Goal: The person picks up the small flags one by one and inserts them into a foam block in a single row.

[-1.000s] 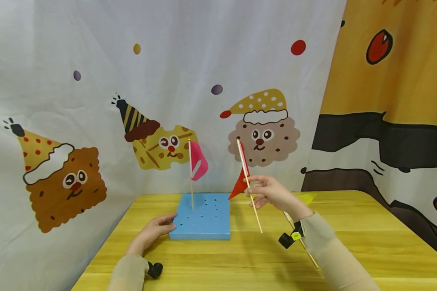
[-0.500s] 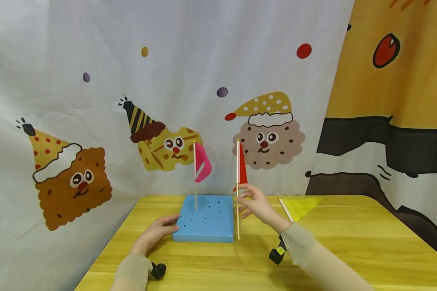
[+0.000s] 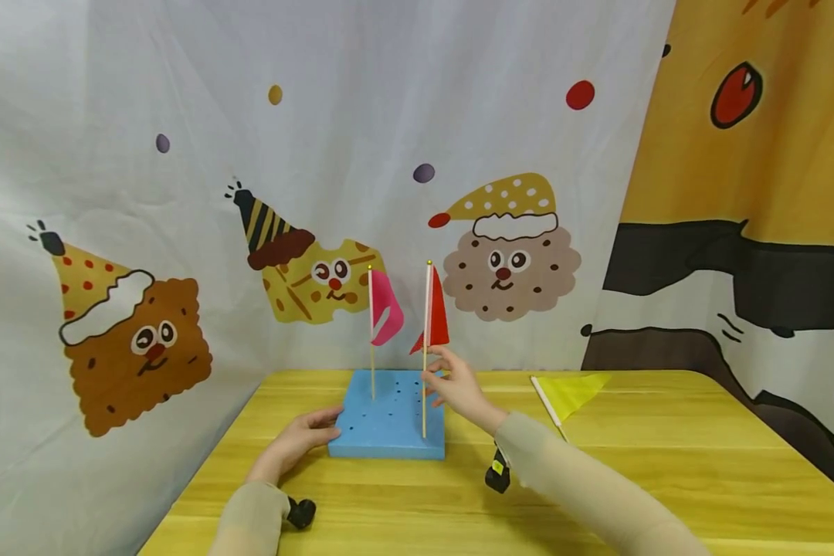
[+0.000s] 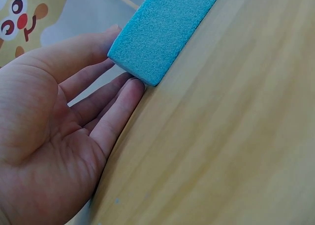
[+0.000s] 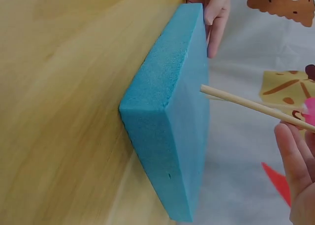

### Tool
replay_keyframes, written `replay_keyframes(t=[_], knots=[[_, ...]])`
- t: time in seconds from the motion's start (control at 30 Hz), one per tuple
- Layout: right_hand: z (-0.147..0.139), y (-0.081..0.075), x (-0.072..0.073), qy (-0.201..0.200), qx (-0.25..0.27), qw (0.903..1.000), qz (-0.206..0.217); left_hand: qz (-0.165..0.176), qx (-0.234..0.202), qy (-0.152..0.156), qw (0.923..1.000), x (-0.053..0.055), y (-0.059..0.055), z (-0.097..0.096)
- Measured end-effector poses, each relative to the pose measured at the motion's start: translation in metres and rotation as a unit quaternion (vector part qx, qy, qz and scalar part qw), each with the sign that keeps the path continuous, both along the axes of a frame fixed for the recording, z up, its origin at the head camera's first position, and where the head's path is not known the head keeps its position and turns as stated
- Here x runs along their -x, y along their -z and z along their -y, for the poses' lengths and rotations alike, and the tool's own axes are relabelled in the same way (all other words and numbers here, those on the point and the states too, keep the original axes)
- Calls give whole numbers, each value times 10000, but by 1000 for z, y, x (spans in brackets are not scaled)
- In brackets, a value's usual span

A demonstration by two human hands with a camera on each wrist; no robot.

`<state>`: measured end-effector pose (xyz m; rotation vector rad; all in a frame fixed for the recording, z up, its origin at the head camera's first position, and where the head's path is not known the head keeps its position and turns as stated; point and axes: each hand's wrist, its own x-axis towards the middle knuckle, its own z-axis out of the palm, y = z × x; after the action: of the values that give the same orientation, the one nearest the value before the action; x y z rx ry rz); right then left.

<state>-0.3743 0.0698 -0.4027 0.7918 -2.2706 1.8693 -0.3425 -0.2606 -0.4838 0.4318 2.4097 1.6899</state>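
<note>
A blue foam board [image 3: 382,440] with several small holes in its top lies flat on the table. My left hand [image 3: 299,446] touches its left edge; in the left wrist view the fingers [image 4: 120,109] reach the board's corner, fairly straight. My right hand [image 3: 464,394] pinches the thin wooden stick of a red flag [image 3: 438,309] and holds it nearly upright over the board's right part. In the right wrist view, the stick's [image 5: 241,101] lower end appears apart from the board's surface. A pink flag [image 3: 384,309] stands upright in the board's left back part.
To the right of the board, a yellow flag [image 3: 571,394] lies on the wooden table [image 3: 667,463], its stick partly hidden by my right sleeve. Behind the table hangs a white curtain [image 3: 361,139] with printed cartoon figures.
My right hand has carried the red flag leftward, from beside the board to over its right part, and the stick has come more upright. The left hand stays at the board's edge.
</note>
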Motion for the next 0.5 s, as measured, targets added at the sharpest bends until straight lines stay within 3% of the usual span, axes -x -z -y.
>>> replay_keyframes(t=[0.5], knots=[[24, 0, 22, 144, -84, 9996, -225, -9, -78, -6, 10000, -3, -2, -1]])
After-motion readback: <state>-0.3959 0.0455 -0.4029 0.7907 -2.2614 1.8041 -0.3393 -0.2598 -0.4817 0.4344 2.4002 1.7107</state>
